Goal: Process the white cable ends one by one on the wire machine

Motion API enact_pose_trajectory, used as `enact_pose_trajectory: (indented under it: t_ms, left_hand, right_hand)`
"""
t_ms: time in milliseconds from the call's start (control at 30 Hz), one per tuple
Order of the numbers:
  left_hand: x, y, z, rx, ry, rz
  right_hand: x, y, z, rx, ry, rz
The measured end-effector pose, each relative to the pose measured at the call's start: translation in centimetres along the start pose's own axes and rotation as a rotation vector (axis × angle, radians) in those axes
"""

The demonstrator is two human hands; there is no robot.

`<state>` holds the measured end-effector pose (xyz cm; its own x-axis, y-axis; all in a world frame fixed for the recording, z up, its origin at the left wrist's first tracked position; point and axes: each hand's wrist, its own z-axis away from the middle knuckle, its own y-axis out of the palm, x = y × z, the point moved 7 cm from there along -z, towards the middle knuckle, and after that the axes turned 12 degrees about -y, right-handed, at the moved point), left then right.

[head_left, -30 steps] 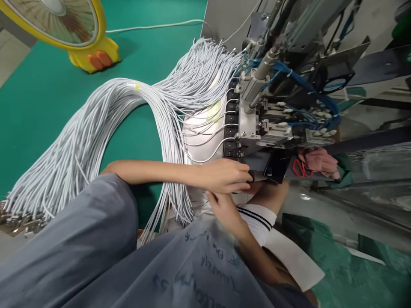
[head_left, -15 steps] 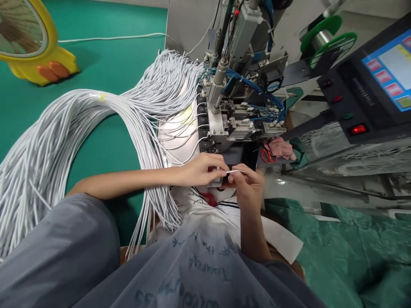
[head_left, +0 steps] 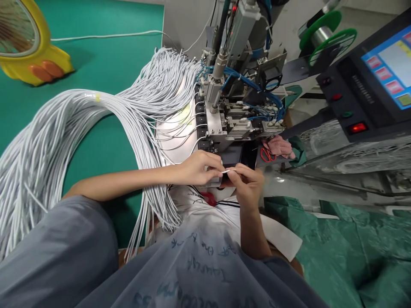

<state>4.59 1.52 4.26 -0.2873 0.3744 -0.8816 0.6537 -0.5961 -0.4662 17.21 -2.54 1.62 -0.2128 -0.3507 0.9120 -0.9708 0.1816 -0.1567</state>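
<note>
Between my two hands a thin white cable (head_left: 227, 171) is pinched near its end, in front of the machine. My left hand (head_left: 205, 167) grips it between thumb and fingers. The fingertips of my right hand (head_left: 248, 182) close on its tip from the other side. A large bundle of white cables (head_left: 144, 145) passes under my left forearm and spreads over the table. Several single cables run into the black holder row (head_left: 201, 117) of the wire-processing machine (head_left: 221, 102). Fine detail at the cable tip is too small to make out.
On the right are a control panel with a screen (head_left: 393, 64), a green wire spool (head_left: 324, 36), red-handled scissors (head_left: 267, 155) and a pink cloth (head_left: 280, 146). A yellow fan (head_left: 41, 47) stands on the green table (head_left: 105, 21). Green sheeting (head_left: 346, 252) lies lower right.
Both hands have shifted very slightly left with the cable between them, and my right fingers sit nearer my left ones. The whole view has moved a little.
</note>
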Motion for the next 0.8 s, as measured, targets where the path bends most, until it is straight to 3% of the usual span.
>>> enact_pose_trajectory:
  t_ms: [100, 167, 267, 367, 467, 633, 700, 800]
  left_hand:
    - [0.2, 0.1, 0.1, -0.013, 0.005, -0.028]
    - [0.2, 0.2, 0.2, -0.031, 0.062, -0.182]
    - [0.2, 0.5, 0.2, -0.023, 0.190, -0.584]
    - [0.4, 0.9, 0.0, 0.025, 0.265, -0.843]
    - [0.5, 0.7, -0.3, 0.000, 0.221, -0.786]
    - [1.9, 0.8, -0.7, 0.001, 0.045, -0.409]
    - [2.7, 0.7, -1.1, 0.026, 0.017, -0.423]
    - [4.4, 0.2, -1.9, 0.029, -0.059, -0.641]
  right_hand:
    - [-0.4, 0.4, 0.9, -0.113, -0.021, 0.018]
    - [0.3, 0.3, 0.9, -0.135, -0.077, 0.160]
    - [1.5, 0.4, -0.1, -0.004, -0.159, 0.385]
    - [1.4, 0.7, -1.3, 0.172, -0.145, 0.396]
    - [0.7, 0.7, -1.8, 0.121, -0.118, 0.308]
    - [-2.1, 1.0, -1.0, -0.076, -0.017, 0.124]
    - [-3.8, 1.1, -1.0, -0.084, 0.036, 0.085]
    - [-6.9, 1.2, -1.9, -0.023, 0.112, 0.079]
